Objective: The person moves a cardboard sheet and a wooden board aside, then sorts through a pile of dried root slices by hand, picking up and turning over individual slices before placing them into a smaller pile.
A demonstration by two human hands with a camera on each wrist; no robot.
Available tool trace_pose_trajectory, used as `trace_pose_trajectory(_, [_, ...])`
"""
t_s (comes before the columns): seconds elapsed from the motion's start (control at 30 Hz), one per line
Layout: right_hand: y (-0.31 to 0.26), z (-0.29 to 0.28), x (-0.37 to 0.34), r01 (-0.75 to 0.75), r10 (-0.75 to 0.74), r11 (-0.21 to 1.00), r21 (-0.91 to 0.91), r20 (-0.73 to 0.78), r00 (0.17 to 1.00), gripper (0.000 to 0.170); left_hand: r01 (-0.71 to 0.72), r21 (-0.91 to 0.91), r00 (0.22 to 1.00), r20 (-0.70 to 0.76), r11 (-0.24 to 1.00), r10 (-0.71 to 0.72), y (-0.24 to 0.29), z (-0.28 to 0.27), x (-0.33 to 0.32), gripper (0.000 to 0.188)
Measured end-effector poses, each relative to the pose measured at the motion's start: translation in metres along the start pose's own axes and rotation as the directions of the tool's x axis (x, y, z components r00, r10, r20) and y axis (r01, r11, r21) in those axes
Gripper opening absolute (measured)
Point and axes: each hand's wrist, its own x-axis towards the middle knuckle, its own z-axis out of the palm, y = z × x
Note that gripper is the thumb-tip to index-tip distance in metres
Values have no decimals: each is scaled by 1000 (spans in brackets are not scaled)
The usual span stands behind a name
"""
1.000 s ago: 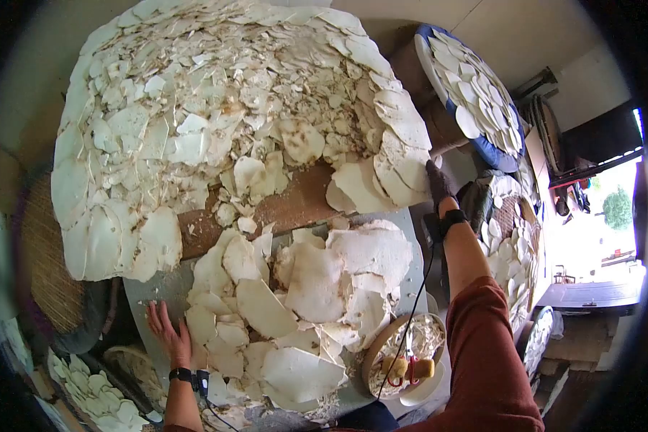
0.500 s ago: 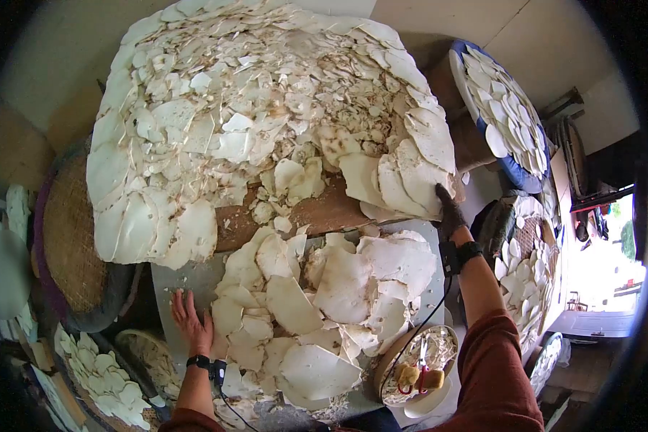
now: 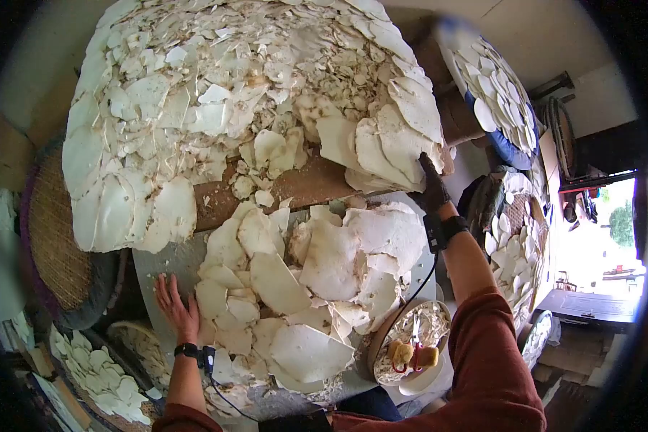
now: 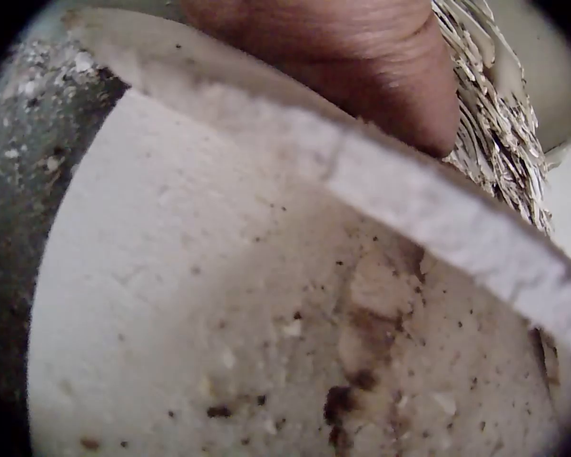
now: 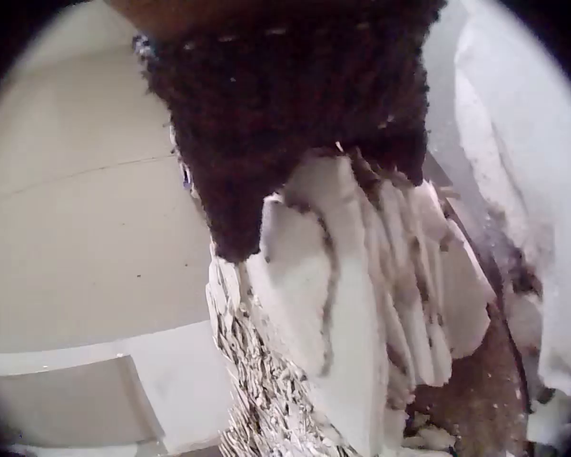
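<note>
The right hand point(image 3: 433, 189), in a dark-brown knitted glove, is pinching a stack of flat off-white slabs point(image 3: 389, 140) at the near right corner of a large flaky off-white pile point(image 3: 194, 108), while the bare left hand point(image 3: 178, 311) is lying, fingers straight and slightly spread, over a flat grey tabletop point(image 3: 155, 268). The wrist views are revealing what the head view hides: the stack's layered edges, and a thick, crumbly broken slab point(image 4: 390, 202) by the left thumb. A bare brown board point(image 3: 291, 181) is leaving a strip of open room before the pile.

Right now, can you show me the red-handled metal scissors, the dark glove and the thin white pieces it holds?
Red-handled metal scissors point(image 3: 415, 332), head view: blades.
Dark glove point(image 5: 295, 114), right wrist view: knitted middle.
Thin white pieces point(image 5: 352, 305), right wrist view: one broad face.
</note>
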Motion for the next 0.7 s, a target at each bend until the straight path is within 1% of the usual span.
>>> trace_pose_trajectory(0.03, [2,3,2,-199,162,891,408,124,979,92,-9,0,1000,-6,1000,9,0,-1,-2,62])
trace_pose_trajectory(0.07, [4,6,4,-373,323,420,828,247,913,94,5,0,1000,11,1000,-5,-1,-1,-2,62])
trace_pose_trajectory(0.1, [-16,5,12,-383,464,-37,923,355,811,97,19,0,999,30,1000,-19,2,-5,0,61])
trace_pose_trajectory(0.13, [-20,4,13,-384,460,88,919,304,834,93,36,-1,998,49,999,-36,4,-6,1,61])
trace_pose_trajectory(0.17, [-24,3,13,-379,448,214,900,254,857,89,23,-4,999,31,1000,-23,3,-4,-1,60])
trace_pose_trajectory(0.27, [-30,0,8,-330,374,558,761,124,919,77,-6,-29,1000,-10,1000,6,-2,2,1,59])
trace_pose_trajectory(0.3, [-25,1,3,-221,246,813,538,25,969,70,4,-43,1000,3,999,-4,-3,2,-1,59])
trace_pose_trajectory(0.33, [-19,2,-3,-90,111,966,244,-75,991,63,-9,-41,1000,2,999,9,-1,0,-1,60])
trace_pose_trajectory(0.37, [-7,4,-5,179,-214,941,-287,-96,972,53,-22,-37,1000,-2,999,22,0,-1,1,60])
trace_pose_trajectory(0.4, [-21,10,-14,17,2,989,144,-135,991,55,-14,-37,1000,7,999,14,-1,0,-1,60])
trace_pose_trajectory(0.43, [-48,10,-11,-139,223,830,540,-92,970,57,-10,-40,1000,4,999,10,-2,2,-1,60])
trace_pose_trajectory(0.47, [-73,6,-6,-250,408,505,826,27,913,59,-12,-37,1000,-2,999,12,-3,2,-2,60])
trace_pose_trajectory(0.57, [-9,15,-28,-275,341,578,768,79,937,74,-26,-33,999,-38,999,25,-4,4,-3,59])
trace_pose_trajectory(0.6, [-31,9,-42,-335,403,481,810,134,905,75,-23,-28,999,-42,999,21,-5,6,-4,59])
trace_pose_trajectory(0.63, [-55,-4,-64,-183,166,912,366,79,983,73,-20,-24,999,-45,1000,19,-6,9,-4,59])
trace_pose_trajectory(0.67, [-92,-18,-84,84,-82,974,-208,17,996,72,-23,-22,998,-53,1000,21,-7,11,-5,59])
trace_pose_trajectory(0.7, [-103,-26,-103,47,-30,984,-174,100,995,72,-24,-20,998,-62,1000,23,-7,12,-4,59])
